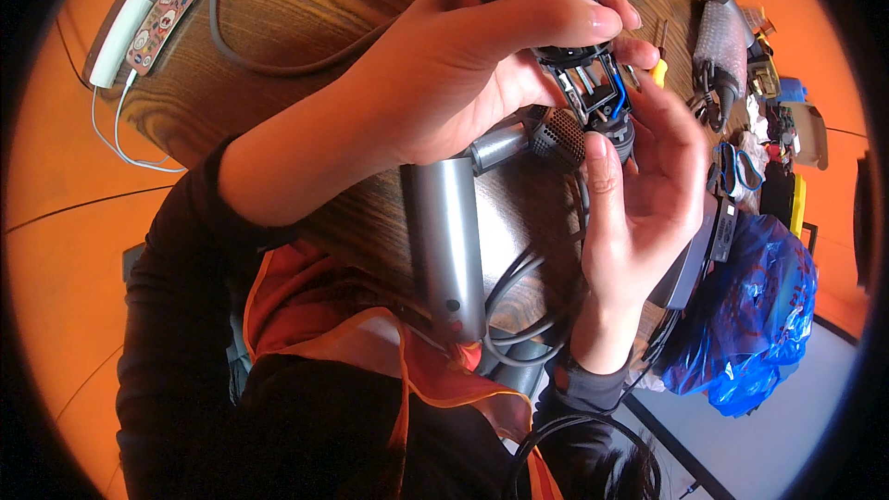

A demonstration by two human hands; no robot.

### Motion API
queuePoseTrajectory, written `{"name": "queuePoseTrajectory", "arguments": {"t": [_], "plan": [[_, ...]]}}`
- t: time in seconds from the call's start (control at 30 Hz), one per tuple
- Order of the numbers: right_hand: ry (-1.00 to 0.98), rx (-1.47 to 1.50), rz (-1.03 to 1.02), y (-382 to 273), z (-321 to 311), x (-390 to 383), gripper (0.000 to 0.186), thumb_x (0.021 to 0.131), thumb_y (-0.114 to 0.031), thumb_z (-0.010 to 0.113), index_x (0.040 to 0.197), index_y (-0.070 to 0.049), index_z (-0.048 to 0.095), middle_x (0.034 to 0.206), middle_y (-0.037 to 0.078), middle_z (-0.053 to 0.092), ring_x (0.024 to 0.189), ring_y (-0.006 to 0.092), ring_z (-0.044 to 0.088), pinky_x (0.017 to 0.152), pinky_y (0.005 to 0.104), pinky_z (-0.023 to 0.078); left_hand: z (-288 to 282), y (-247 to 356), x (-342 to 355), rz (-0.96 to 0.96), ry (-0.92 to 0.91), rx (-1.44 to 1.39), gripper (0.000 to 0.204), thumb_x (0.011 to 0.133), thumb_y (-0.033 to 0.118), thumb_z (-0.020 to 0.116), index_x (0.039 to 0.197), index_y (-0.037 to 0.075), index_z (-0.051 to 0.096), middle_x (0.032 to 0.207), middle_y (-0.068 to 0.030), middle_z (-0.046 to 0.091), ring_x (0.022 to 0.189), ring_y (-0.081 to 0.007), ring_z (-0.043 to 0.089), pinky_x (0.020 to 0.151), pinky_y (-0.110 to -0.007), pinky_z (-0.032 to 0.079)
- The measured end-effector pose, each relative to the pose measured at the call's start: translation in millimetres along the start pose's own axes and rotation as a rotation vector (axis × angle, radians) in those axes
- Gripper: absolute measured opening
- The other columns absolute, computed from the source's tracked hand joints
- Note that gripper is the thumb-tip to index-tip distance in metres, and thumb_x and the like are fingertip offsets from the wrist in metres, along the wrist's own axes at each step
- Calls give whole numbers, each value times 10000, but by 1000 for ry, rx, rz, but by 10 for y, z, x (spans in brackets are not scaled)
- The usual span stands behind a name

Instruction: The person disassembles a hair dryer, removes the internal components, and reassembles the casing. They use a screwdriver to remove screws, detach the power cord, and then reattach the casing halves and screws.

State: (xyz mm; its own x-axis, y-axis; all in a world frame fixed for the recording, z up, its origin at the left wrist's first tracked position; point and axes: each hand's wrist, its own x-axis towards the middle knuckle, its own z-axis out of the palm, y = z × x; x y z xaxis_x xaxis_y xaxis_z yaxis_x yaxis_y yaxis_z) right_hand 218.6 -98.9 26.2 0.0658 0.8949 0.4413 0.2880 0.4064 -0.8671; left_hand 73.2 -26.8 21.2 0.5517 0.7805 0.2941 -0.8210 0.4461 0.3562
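Both hands hold a partly opened black appliance body (600, 93), raised above the table. Its inner frame lies bare, with a blue wire and thin metal strips showing. My left hand (505, 56) wraps around the upper black housing, thumb across it. Lower down, my right hand (639, 190) grips the round end between thumb and fingers. Beneath them on the table lies a silver-grey tube casing (451, 245) with a small hole near its near end. Next to it, partly hidden by my hands, is a grey handle piece with a perforated mesh end (558, 136).
Black cable (514, 301) coils beside the casing. Rightward lie a yellow-handled screwdriver (659, 70), a bubble-wrapped hair dryer (722, 51) and a blue plastic bag (750, 315). A phone in a patterned case (176, 11) and a white charging cable (118, 139) are at the far left.
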Motion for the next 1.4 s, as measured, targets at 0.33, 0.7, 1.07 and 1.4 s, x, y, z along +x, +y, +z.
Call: {"name": "queuePoseTrajectory", "arguments": {"t": [0.33, 0.7, 1.07, 1.4], "plan": [[44, 117, 210, -76, -87, -14, 391, 679, 108, 673, 1008, 23, 479, 984, 132, 584, 912, 175, 591, 734, 238, 482, 29, 37, 28, 0, -35, 117, 227, 732, 77, 669, 861, 112, 486, 899, -92, 588, 1006, -236, 524, 922, -419, 392], [-223, 252, 745, -38, -288, 166, 344, 701, 5, 709, 917, -16, 442, 708, 127, 640, 636, 154, 637, 492, 187, 451, -43, -29, 16, -137, -49, 8, 203, 749, 31, 618, 843, 113, 457, 902, -93, 554, 966, -225, 523, 870, -396, 413], [-194, 311, 585, -33, -291, 133, 439, 675, 38, 717, 1003, -11, 430, 797, 100, 622, 685, 110, 590, 595, 201, 471, -62, -48, 40, -152, -29, -13, 235, 754, 50, 613, 912, 100, 446, 936, -100, 516, 1002, -236, 491, 916, -390, 389], [-136, -79, 243, -119, -271, 71, 600, 676, 50, 700, 1193, 30, 397, 1012, 173, 587, 928, 206, 586, 758, 295, 505, -82, -149, -9, 57, 77, 54, 208, 760, 34, 612, 934, 46, 499, 933, -92, 534, 912, -242, 565, 807, -394, 481]]}}
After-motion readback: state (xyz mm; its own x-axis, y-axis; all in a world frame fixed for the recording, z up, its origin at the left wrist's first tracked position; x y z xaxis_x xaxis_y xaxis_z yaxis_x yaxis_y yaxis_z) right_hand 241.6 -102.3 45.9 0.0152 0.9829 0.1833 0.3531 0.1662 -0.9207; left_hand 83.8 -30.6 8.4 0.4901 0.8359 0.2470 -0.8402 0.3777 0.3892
